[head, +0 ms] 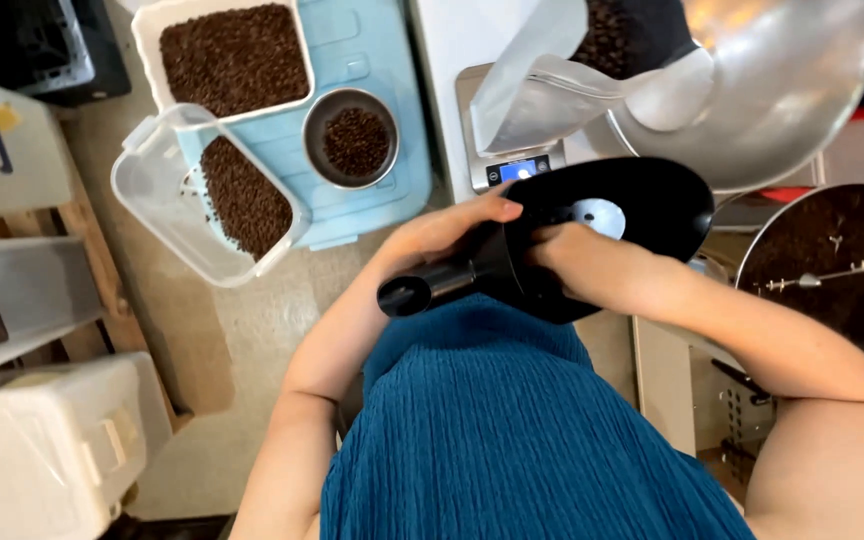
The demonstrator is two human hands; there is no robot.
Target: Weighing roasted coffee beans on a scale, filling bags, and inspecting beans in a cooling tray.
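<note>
Beside crowded bean tubs [242, 195], both hands, left hand [452, 228] and right hand [562, 250], grip a black scoop [612, 215].

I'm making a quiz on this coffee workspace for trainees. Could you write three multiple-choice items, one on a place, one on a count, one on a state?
1. Where is the small metal bowl?
A. on the light blue lid
B. on the scale
C. on the floor

2. How many open containers on that left surface hold beans?
A. one
B. three
C. five

3. How are the hands placed on the black funnel?
A. both off it
B. only one on it
C. both gripping it

Answers:
1. A, the bowl rests on the blue lid, beside the white tub.
2. B, the white tub, the clear tub and the bowl.
3. C, the left hand wraps its neck and the right hand holds its body.
</note>
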